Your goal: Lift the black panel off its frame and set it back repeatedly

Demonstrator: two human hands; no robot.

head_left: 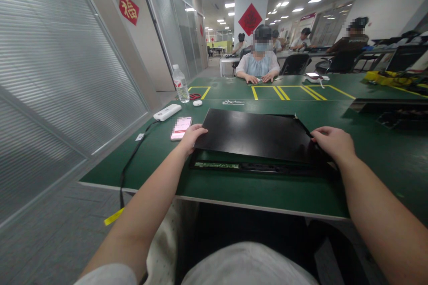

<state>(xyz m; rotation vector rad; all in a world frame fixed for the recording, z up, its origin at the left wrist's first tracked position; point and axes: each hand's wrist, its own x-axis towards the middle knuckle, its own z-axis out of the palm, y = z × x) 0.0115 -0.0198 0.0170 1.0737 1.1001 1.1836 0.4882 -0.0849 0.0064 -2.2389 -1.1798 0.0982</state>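
Observation:
A flat black panel (254, 136) is held tilted above a black chassis whose green circuit strip (217, 165) shows along the near edge. My left hand (193, 137) grips the panel's left edge, fingers curled over it. My right hand (332, 141) grips the panel's right corner in the same way. Both rest on the green table (261, 191).
Left of the panel lie a phone (181, 128), a white power bank (167, 112) with a black cable, a water bottle (181, 83), red scissors (194, 96) and a small white case (197, 103). A person sits across the table. Black trays (391, 111) are at the right.

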